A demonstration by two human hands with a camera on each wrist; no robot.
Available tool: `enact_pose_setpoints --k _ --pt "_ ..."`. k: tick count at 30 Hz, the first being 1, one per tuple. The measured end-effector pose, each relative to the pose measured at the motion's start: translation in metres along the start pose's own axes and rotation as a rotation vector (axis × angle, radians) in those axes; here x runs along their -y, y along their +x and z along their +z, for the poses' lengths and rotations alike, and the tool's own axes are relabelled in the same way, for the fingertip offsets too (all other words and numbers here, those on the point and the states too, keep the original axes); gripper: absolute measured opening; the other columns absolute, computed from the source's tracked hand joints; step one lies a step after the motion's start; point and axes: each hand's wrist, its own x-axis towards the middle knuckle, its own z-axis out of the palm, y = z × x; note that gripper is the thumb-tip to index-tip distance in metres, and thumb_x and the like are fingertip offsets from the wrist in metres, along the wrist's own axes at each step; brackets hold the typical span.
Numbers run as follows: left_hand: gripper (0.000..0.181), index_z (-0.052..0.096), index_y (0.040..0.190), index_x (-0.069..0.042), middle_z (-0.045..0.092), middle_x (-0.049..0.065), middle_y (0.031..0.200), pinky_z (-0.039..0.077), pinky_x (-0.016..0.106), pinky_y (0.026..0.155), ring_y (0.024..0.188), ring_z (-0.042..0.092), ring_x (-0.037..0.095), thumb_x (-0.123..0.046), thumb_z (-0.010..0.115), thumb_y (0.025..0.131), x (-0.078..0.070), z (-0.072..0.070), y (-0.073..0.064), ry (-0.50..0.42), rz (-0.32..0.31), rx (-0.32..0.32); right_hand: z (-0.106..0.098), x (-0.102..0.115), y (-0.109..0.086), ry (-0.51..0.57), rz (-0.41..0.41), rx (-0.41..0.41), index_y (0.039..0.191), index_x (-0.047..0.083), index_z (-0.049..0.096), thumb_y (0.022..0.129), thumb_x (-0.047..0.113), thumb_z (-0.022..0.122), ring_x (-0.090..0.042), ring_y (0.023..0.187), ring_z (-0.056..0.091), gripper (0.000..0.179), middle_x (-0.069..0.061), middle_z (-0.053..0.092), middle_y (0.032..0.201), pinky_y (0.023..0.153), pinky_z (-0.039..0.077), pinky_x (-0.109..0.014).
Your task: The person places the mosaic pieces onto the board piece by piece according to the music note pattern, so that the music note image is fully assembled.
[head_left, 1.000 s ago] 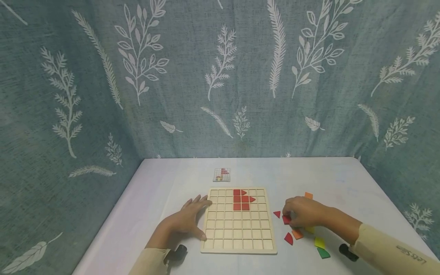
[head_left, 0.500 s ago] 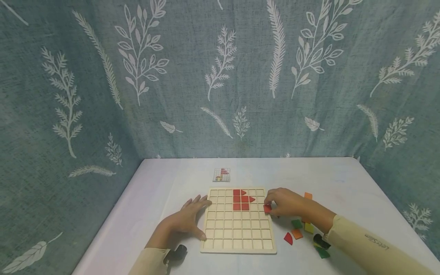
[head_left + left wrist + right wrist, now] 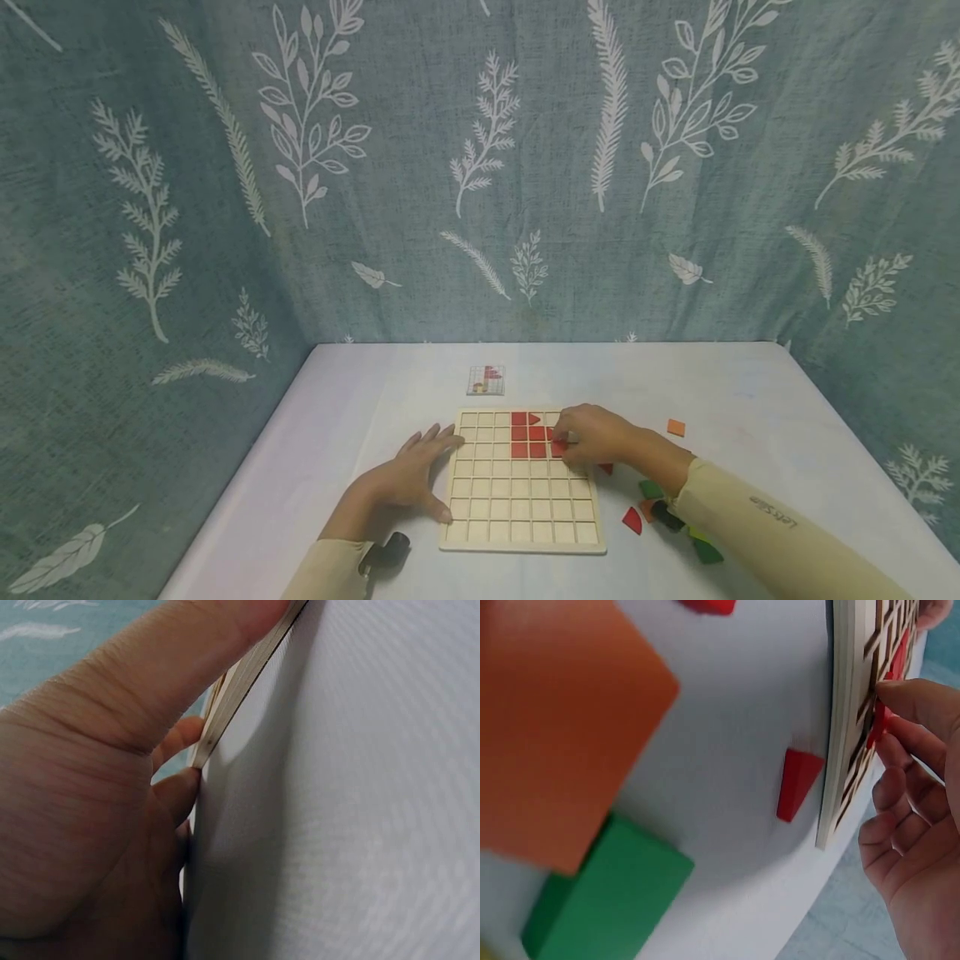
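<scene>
A wooden grid board lies on the table, with several red square tiles and a red triangle tile set in its upper cells. My left hand rests at the board's left edge, its fingers spread and its thumb touching the rim. Over the right part of the grid, my right hand pinches a red square tile between thumb and fingers, beside the row of red squares. In the right wrist view that red tile is tilted at the fingertips. The right hand partly covers another red triangle.
A small picture card lies behind the board. Right of it are a red quarter-round tile, a red triangle, an orange tile and green tiles, some partly under the right forearm. A patterned curtain hangs behind.
My right hand has picked up the red square tile from the loose pieces and carried it left onto the board's grid. The left hand has stayed at the board's edge.
</scene>
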Motion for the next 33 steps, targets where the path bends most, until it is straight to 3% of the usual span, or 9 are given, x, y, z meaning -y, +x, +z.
enact_pose_setpoints --k 12,19,25,29,33 --pt "0.122 0.037 0.149 -0.017 0.019 0.009 0.16 0.0 0.053 0.117 0.147 0.005 0.033 -0.062 0.086 0.047 -0.001 0.0 0.001 0.005 -0.016 0.0 0.006 0.008 -0.002 -0.015 -0.012 -0.044 0.097 0.012 0.074 0.083 0.021 0.077 -0.013 0.092 0.06 0.018 0.006 0.066 0.095 0.084 0.052 -0.036" --pt "0.123 0.037 0.149 -0.018 0.019 0.008 0.16 0.001 0.052 0.117 0.147 0.006 0.031 -0.065 0.085 0.045 0.001 0.002 0.002 0.014 -0.012 -0.004 0.009 0.012 -0.003 -0.044 -0.007 -0.064 0.095 0.014 0.076 0.082 0.023 0.078 -0.011 0.09 0.06 0.016 0.009 0.064 0.091 0.082 0.053 -0.034" --pt "0.124 0.037 0.149 -0.019 0.02 0.007 0.16 0.002 0.051 0.117 0.147 0.006 0.031 -0.066 0.084 0.044 0.002 0.002 0.002 0.013 -0.014 -0.005 0.008 0.011 -0.007 -0.089 -0.062 -0.078 0.095 0.015 0.075 0.083 0.021 0.076 -0.008 0.087 0.059 0.013 0.01 0.064 0.091 0.08 0.053 -0.031" --pt "0.124 0.037 0.149 -0.02 0.019 0.006 0.16 0.001 0.051 0.117 0.148 0.006 0.03 -0.067 0.083 0.044 0.001 0.002 0.002 0.01 -0.016 -0.001 0.002 0.006 -0.014 -0.038 -0.09 -0.093 0.1 0.014 0.076 0.086 0.017 0.073 -0.01 0.091 0.061 0.014 0.008 0.067 0.096 0.082 0.054 -0.034" --pt "0.124 0.037 0.149 -0.02 0.02 0.006 0.16 0.001 0.051 0.117 0.148 0.006 0.03 -0.067 0.084 0.044 0.001 0.002 0.001 0.006 -0.018 -0.001 -0.005 -0.003 -0.024 0.022 -0.037 -0.104 0.101 0.013 0.077 0.088 0.016 0.072 -0.012 0.093 0.063 0.014 0.009 0.068 0.097 0.085 0.053 -0.038"
